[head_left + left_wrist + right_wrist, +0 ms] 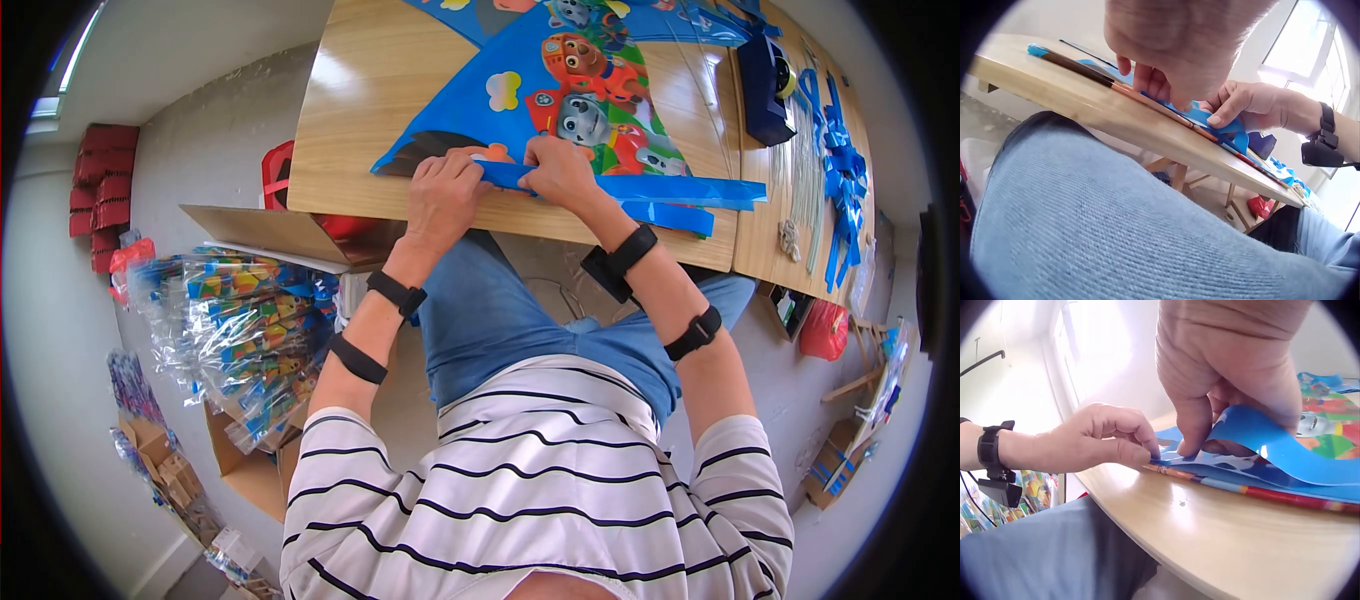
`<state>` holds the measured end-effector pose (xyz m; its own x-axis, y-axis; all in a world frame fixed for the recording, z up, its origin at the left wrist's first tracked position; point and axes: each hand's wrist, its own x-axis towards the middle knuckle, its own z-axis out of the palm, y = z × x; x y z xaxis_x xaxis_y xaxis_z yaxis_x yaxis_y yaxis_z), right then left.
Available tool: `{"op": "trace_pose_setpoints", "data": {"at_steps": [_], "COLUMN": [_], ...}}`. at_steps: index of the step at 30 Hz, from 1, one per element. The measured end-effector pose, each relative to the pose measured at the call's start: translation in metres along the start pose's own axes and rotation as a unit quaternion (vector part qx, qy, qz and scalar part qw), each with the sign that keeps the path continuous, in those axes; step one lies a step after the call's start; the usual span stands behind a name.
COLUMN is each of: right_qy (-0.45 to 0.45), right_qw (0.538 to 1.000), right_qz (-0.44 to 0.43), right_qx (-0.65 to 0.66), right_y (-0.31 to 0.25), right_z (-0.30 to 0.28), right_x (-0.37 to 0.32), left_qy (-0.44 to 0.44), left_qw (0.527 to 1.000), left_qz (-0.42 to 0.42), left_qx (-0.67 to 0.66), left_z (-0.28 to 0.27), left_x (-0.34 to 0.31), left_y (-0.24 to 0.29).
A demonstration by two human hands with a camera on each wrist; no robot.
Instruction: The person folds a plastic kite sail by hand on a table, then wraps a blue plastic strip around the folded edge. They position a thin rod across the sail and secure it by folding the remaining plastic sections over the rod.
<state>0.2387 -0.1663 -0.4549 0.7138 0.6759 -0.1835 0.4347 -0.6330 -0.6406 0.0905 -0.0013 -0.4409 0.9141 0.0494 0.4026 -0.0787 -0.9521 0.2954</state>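
A blue printed sheet with cartoon dogs (pixel 510 115) lies on the wooden table, its rolled or folded edge (pixel 1260 492) along the table's front. The left hand (pixel 447 190) pinches the end of a blue strip at that edge, thumb and fingertips together in the right wrist view. Close beside it, the right hand (pixel 560 172) grips the blue strip (pixel 1291 453), which loops up between its thumb and fingers and trails to the right. In the left wrist view the left hand (pixel 1179 50) hides part of the strip.
A dark blue tape dispenser (pixel 765 92) stands at the table's right, with white strings and blue bows (pixel 845 165) beyond. Wrapped printed packs (pixel 240 320) are piled left of the person near an open cardboard box (pixel 265 235). A red bag (pixel 824 330) is at the lower right.
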Motion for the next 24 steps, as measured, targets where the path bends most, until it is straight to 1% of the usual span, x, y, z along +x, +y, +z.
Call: {"op": "trace_pose_setpoints", "data": {"at_steps": [4,7,10,13,19,22,24], "right_qy": [0.018,0.002,0.02,0.011,0.024,0.072,0.104], "right_qw": [1.0,1.0,0.999,0.998,1.0,0.995,0.99], "right_qz": [0.02,0.018,0.011,0.039,0.005,-0.052,-0.094], "right_qx": [-0.004,-0.024,-0.037,-0.049,0.015,0.035,0.01], "right_y": [0.0,-0.004,-0.006,-0.005,-0.005,0.0,0.0], "right_z": [0.003,-0.001,0.002,0.003,-0.008,-0.007,-0.002], "right_x": [-0.007,-0.01,-0.012,-0.009,-0.022,-0.03,-0.035], "left_qy": [0.017,0.038,0.054,0.058,0.048,0.039,0.035], "left_qw": [0.999,0.997,0.995,0.993,0.993,0.993,0.993], "left_qz": [-0.024,-0.047,-0.063,-0.069,-0.075,-0.075,-0.077], "left_qx": [0.018,0.046,0.062,0.075,0.079,0.079,0.082], "left_z": [0.005,0.011,0.016,0.021,0.021,0.018,0.018], "left_x": [0.001,0.004,0.006,0.007,0.008,0.009,0.009], "left_y": [0.005,0.014,0.02,0.022,0.023,0.026,0.026]}}
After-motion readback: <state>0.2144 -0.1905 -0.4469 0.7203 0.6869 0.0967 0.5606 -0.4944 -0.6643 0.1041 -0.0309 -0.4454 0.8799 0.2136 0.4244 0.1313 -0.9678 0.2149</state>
